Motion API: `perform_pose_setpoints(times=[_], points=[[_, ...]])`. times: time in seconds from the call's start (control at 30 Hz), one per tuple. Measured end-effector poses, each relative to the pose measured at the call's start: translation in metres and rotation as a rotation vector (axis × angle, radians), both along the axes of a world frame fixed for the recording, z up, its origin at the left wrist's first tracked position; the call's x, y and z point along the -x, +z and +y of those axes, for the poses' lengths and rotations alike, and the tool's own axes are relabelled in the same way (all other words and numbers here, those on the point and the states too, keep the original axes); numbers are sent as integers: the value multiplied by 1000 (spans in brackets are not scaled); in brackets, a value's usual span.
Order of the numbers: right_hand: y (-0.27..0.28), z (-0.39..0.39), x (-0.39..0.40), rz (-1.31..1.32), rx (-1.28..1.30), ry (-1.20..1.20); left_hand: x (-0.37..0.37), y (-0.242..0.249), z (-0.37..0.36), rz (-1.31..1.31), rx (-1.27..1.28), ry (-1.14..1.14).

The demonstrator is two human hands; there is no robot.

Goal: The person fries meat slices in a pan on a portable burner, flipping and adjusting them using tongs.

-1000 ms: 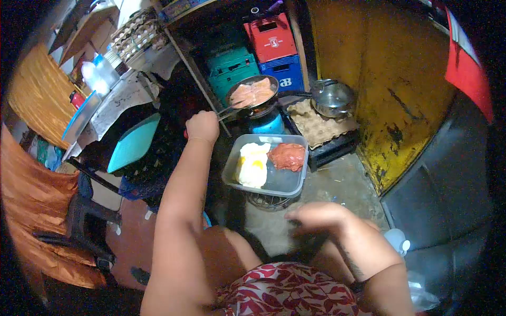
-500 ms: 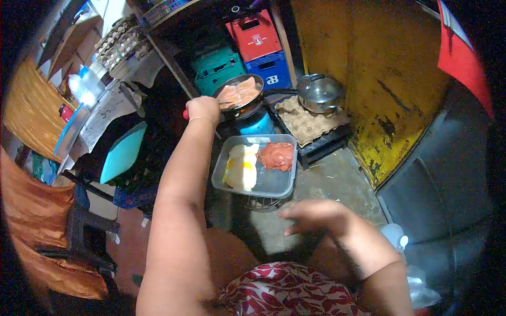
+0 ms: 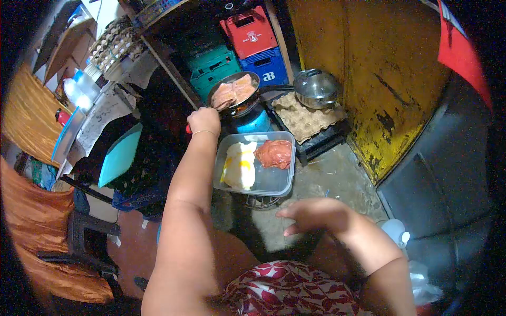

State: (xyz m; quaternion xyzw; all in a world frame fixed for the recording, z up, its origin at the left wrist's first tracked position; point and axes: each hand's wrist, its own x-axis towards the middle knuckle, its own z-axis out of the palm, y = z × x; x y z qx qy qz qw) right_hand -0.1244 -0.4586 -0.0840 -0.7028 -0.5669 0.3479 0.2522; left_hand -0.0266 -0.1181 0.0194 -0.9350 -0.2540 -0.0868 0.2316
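Note:
My left hand [image 3: 204, 121] is closed round the red handle of a utensil [image 3: 188, 128], whose far end reaches the near left edge of a frying pan [image 3: 256, 90]. Pink slices of meat [image 3: 242, 88] lie in the pan, over a blue burner. My right hand [image 3: 311, 216] hangs in front of my body with thumb and fingers apart, holding nothing. Between my hands stands a clear plastic container [image 3: 271, 188] with a pale and yellow mass [image 3: 240, 167] at left and reddish raw meat [image 3: 275, 154] at right.
A lidded pot [image 3: 316, 89] and brown cardboard [image 3: 303, 118] sit on a black stand. Behind are red [image 3: 253, 39], blue [image 3: 269, 68] and green crates [image 3: 213, 68]. A yellow panel [image 3: 379, 95] stands at right. Egg trays [image 3: 113, 47] lie at the left.
My left hand has moved slightly down and toward me with the utensil, uncovering more of the pan. The meat slices look shifted in the pan. My right hand has hardly moved.

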Motion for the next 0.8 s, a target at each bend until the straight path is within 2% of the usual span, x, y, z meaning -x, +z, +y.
perform_pose_setpoints(times=[0.17, 0.53, 0.63, 0.8], points=[[17, 8, -1, 16, 156, 31, 5, 9, 7, -29, 36, 19], [17, 11, -1, -87, 115, 69, 8, 48, 32, -130, 321, 24], [17, 10, -2, -88, 67, 77, -1, 45, 57, -128, 321, 32], [15, 5, -2, -107, -44, 56, 6, 41, 55, -138, 389, 107]])
